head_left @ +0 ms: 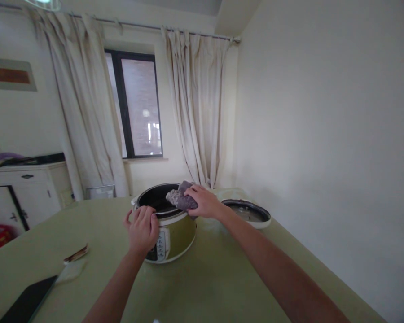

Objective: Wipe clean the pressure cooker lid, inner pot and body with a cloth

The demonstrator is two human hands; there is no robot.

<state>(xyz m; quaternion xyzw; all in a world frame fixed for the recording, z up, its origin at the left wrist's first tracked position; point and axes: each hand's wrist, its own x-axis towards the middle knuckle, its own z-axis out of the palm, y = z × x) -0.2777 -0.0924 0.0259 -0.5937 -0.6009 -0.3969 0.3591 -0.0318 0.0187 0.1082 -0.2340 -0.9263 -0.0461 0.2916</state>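
A green and white rice cooker (182,236) stands on the table with its top uncovered, showing a dark inside. My left hand (142,228) grips the near left part of its rim, fingers curled over the edge above the button panel. Bunched in my right hand (204,202) is a grey cleaning cloth (180,198), held at the right side of the rim and partly over the opening. To the right, the cooker's detached lid (247,211) lies with its inner side up. The bottom of the cooker's inside is hidden from me.
The green tabletop (202,287) runs along the right wall. At the left lie a dark flat tablet or phone (30,298) and a small brown and white wrapper-like item (76,255). A white cabinet (37,184) and a red basin (0,237) are beyond the left edge.
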